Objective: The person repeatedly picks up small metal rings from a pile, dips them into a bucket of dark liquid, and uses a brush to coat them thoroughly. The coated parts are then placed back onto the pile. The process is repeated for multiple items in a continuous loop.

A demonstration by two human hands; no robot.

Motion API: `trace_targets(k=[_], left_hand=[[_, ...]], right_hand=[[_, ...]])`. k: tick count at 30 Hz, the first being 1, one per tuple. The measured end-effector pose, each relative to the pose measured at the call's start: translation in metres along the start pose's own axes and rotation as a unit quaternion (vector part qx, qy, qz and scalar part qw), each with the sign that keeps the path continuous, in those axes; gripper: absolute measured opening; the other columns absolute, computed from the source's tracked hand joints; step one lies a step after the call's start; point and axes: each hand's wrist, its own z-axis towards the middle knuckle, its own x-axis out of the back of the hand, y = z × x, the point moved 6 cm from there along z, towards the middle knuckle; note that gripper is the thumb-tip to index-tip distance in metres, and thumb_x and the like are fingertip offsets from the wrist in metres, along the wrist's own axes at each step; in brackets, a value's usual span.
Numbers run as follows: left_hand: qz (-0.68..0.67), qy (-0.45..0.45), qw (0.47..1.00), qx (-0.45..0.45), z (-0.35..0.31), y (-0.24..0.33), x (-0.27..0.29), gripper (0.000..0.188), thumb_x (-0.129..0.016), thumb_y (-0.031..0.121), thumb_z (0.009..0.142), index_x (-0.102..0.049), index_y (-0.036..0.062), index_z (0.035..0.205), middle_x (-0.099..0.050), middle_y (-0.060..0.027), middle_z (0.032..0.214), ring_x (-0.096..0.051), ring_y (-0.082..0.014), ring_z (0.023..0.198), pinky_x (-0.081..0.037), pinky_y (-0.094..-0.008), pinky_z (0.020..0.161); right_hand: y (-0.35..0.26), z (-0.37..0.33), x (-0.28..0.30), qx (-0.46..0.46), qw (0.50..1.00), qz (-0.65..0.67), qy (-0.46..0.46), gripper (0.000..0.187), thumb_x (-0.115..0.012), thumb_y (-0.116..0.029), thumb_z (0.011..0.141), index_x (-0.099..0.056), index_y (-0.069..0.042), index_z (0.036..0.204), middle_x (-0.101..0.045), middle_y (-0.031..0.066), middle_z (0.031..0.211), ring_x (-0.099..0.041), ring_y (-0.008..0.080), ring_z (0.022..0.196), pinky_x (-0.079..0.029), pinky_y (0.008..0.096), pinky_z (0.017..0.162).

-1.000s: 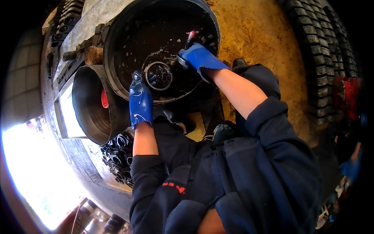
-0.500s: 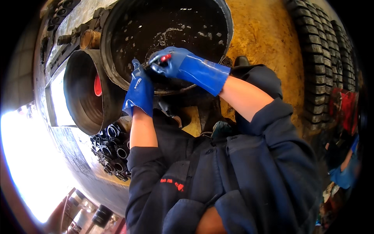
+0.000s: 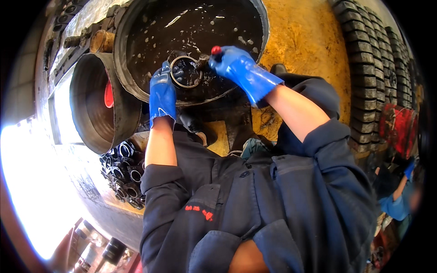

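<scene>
Both my hands wear long blue rubber gloves above a round dark tub point(image 3: 266, 28) of dark liquid with pale foam flecks. My left hand point(image 3: 163, 86) grips a ring-shaped metal part point(image 3: 186, 86) with a bright rim, held over the near side of the tub. Some of the gloved fingers show through its opening. My right hand point(image 3: 232, 63) is closed around a tool with a red handle end point(image 3: 216, 49). A dark, blurred tip, which looks like a brush, points at the ring's right side. I cannot tell whether it touches.
Left of the tub, an open tilted drum point(image 3: 82, 132) holds something red point(image 3: 109, 94). Below it lies a pile of black ring-ended parts point(image 3: 123, 170). Stacked ribbed dark parts point(image 3: 364, 77) stand at the right, near a red object point(image 3: 399, 129). A person in blue point(image 3: 398, 204) is at the far right.
My right hand has moved right, away from my left hand, and turned its tool. The ring now faces up in view. My left hand is slightly lower.
</scene>
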Motion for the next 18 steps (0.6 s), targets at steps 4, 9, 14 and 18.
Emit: trace_targets(k=[4,9,14,18], left_hand=[[0.091,-0.010,0.985,-0.147,-0.012,0.015,0.003,0.039,-0.048,0.027,0.110,-0.062,-0.0055,0.127,-0.073,-0.0202,0.110,-0.071,-0.0333,0.097,-0.055,-0.0401,0.089],[-0.183,0.035,0.982,0.017,0.008,-0.008,0.016,0.048,-0.054,0.042,0.107,-0.064,-0.0018,0.124,-0.074,-0.0126,0.109,-0.071,-0.0206,0.089,-0.056,-0.0328,0.083],[-0.237,0.103,0.964,0.062,0.024,-0.036,0.045,0.048,-0.054,0.043,0.107,-0.066,-0.0008,0.122,-0.074,-0.0128,0.108,-0.070,-0.0205,0.089,-0.056,-0.0328,0.083],[-0.236,0.143,0.958,0.083,0.027,-0.059,0.063,0.047,-0.053,0.043,0.107,-0.067,0.0000,0.121,-0.074,-0.0129,0.108,-0.070,-0.0204,0.089,-0.055,-0.0328,0.083]], right_hand=[[-0.010,0.015,0.027,-0.053,0.962,0.266,-0.016,0.052,-0.063,-0.054,0.096,-0.075,-0.004,0.106,-0.074,0.0095,0.087,-0.068,0.0191,0.082,-0.052,0.0334,0.077],[-0.020,0.002,0.027,-0.025,0.860,0.509,0.027,0.038,-0.062,-0.040,0.096,-0.072,-0.004,0.101,-0.069,0.0079,0.088,-0.059,0.0162,0.082,-0.046,0.0329,0.075],[-0.022,-0.026,0.036,-0.010,0.894,0.448,-0.015,0.041,-0.063,-0.040,0.095,-0.072,0.000,0.101,-0.069,0.0097,0.092,-0.058,0.0165,0.085,-0.045,0.0317,0.078],[-0.001,-0.001,-0.003,-0.019,0.915,0.398,-0.061,0.038,-0.065,-0.039,0.094,-0.072,-0.002,0.102,-0.071,0.0130,0.089,-0.065,0.0212,0.082,-0.050,0.0359,0.077]])
